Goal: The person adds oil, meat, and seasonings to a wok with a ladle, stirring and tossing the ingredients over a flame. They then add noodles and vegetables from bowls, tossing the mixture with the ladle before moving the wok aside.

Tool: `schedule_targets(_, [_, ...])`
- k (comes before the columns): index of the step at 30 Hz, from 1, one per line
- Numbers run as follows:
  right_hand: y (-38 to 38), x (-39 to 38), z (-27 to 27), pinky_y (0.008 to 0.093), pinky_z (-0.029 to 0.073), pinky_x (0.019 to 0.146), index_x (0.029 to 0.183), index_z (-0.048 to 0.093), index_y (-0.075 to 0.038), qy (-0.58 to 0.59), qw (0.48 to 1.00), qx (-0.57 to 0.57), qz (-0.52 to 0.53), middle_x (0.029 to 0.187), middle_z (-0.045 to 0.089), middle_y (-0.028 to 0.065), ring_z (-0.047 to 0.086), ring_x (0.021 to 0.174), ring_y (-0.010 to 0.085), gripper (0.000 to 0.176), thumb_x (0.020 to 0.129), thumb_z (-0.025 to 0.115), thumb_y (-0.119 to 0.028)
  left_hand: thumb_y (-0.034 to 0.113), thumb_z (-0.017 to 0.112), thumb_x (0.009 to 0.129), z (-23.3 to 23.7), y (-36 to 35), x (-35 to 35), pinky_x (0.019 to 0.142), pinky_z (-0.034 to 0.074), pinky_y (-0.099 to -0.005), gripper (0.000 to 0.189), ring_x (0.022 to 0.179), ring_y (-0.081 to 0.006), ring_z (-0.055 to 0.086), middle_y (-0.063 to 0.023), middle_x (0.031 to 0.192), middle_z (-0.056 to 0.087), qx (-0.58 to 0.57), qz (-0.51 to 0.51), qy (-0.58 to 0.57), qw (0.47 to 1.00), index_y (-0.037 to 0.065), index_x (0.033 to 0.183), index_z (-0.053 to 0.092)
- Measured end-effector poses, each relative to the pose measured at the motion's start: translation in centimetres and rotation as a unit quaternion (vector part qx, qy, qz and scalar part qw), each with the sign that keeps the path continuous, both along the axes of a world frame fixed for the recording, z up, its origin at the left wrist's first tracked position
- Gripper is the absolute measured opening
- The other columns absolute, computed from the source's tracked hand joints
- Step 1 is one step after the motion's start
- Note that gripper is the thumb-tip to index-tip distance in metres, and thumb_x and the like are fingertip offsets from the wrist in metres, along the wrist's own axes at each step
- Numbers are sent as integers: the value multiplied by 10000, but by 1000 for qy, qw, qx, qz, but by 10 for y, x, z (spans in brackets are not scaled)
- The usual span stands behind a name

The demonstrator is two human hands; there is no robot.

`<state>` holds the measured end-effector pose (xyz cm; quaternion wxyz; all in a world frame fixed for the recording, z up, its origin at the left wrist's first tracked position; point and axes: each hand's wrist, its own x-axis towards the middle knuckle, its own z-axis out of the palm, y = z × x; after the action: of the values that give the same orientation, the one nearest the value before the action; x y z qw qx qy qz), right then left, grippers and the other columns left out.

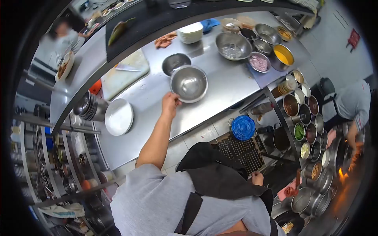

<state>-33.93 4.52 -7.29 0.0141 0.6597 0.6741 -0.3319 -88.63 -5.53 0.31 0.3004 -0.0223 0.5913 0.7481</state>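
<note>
The steel bowl, upright on the counter, is gripped at its near rim, the edge closest to reach, seemingly by the curled left hand. The right hand is kept by the apron; whether it is open or closed cannot be told.

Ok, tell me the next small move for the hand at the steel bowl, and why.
Probably close the left hand on the near rim of the empty steel bowl and draw it toward you. The hand is just at that rim, the bowl sits flat on the counter, and a smaller bowl stands just behind it, so pulling looks easier than pushing.
</note>
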Motion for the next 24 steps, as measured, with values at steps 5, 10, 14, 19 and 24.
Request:
schedule_targets(5, [47,-19,-9,393,486,709,868,661,-11,-33,998,30,52,802,650,193,635,796,339,151,783,607,-124,98,571,760,9,28,-91,482,449,-262,82,525,-152,528,-62,688,555,27,37,58,997,39,733,519])
schedule_targets(10, [49,-57,3,383,481,700,891,655,-7,1,990,107,95,823,651,194,637,807,332,149,779,599,-88,291,616,755,-15,54,-146,464,492,-318,427,548,-208,636,-151,802,626,-446,67,110,886,-58,985,529])
schedule_targets(14, [14,-67,13,406,477,725,911,662,-23,5,991,74,114,832,647,192,627,819,351,183,777,608,-136,134,557,795,-33,63,-151,371,484,-299,306,558,-258,654,-183,777,622,-235,39,1,971,-76,1008,493])
schedule_targets(19, [-16,-14,-32,405,490,724,892,675,-25,-64,978,41,197,829,658,178,638,811,340,180,759,624,-135,7,504,763,-31,29,-141,337,433,-245,163,500,-228,624,-182,711,609,-103,138,4,985,-63,911,499])
schedule_targets(24, [-4,40,-72,408,499,728,840,683,-21,-102,983,-30,150,811,665,164,645,805,327,164,739,644,-143,-21,503,759,-21,-48,-160,347,417,-260,156,504,-221,616,-158,697,607,12,231,22,973,-74,905,514])
